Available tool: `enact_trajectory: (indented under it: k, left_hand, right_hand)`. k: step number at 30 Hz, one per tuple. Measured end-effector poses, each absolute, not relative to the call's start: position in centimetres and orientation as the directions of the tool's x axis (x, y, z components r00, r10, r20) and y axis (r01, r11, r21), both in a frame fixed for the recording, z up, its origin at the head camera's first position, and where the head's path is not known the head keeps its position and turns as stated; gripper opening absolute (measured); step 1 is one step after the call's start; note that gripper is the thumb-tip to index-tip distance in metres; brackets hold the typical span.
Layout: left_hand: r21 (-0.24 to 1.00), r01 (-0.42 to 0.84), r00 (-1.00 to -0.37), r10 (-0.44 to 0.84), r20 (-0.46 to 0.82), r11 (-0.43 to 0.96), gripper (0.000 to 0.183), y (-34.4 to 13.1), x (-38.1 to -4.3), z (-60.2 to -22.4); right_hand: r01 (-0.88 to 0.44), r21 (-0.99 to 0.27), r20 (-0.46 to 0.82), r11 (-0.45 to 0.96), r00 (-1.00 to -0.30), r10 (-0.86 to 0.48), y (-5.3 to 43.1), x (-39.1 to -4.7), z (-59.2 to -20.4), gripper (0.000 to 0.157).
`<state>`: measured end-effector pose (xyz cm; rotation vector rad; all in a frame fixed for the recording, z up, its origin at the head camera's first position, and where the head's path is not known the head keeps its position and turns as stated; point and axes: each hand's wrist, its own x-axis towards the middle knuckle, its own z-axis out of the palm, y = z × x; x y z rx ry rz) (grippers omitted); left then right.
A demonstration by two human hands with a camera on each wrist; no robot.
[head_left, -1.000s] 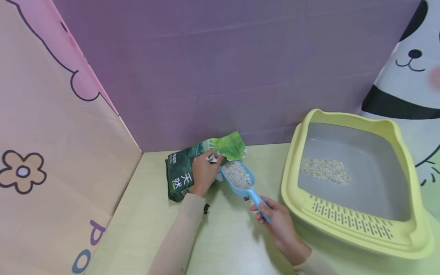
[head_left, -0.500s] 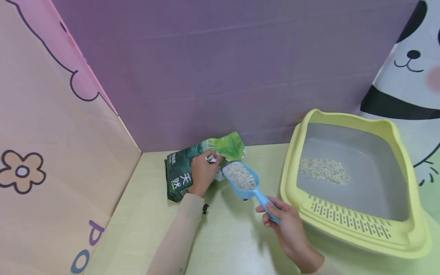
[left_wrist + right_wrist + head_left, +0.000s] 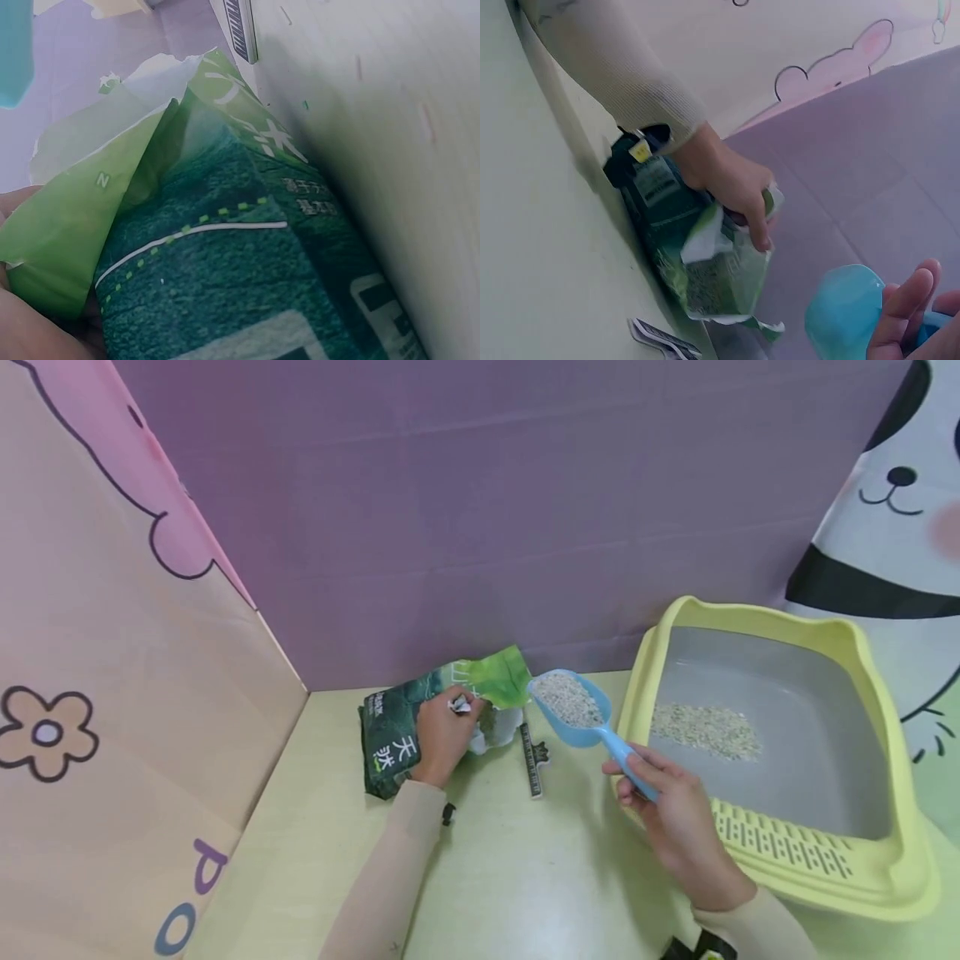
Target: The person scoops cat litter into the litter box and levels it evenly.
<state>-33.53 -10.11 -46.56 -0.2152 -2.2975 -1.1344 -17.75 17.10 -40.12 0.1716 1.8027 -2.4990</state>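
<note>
The scoop (image 3: 581, 740) is in the air over the table (image 3: 495, 877), between the bag and the tray, its handle reaching the tray's left rim in view. It looks like light, stiff, smooth plastic; the loose litter (image 3: 567, 700) heaped in it probably makes it front-heavy and easy to spill. The handle is the place to hold it, with the bowl kept level. Its long axis runs aslant: mouth far and left, handle near and right.

The right hand (image 3: 678, 814) grips the handle, thumb on top. To the left, the left hand (image 3: 444, 735) pinches the torn edge of the bag (image 3: 397, 718), soft and crumpled, lying with its mouth to the right. A dark strip (image 3: 531, 760) lies just beside that mouth. Right, the yellow tray (image 3: 636, 727) holds a patch of litter.
</note>
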Motion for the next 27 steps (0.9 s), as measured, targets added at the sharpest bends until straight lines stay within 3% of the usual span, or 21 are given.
enact_trajectory:
  k: [15, 27]
  left_hand:
    - [0.686, 0.372, -0.832, -0.102, 0.545, 0.625, 0.015, -10.1, -33.7, -46.5]
    - [0.686, 0.374, -0.831, -0.103, 0.547, 0.624, 0.014, -10.2, -33.6, -46.6]
  right_hand:
    - [0.057, -0.817, 0.000, -0.574, -0.995, -0.098, 21.3, -21.5, -37.7, 0.022]
    - [0.081, -0.699, -0.012, -0.711, -0.995, -0.102, 22.5, -22.9, -37.6, 0.015]
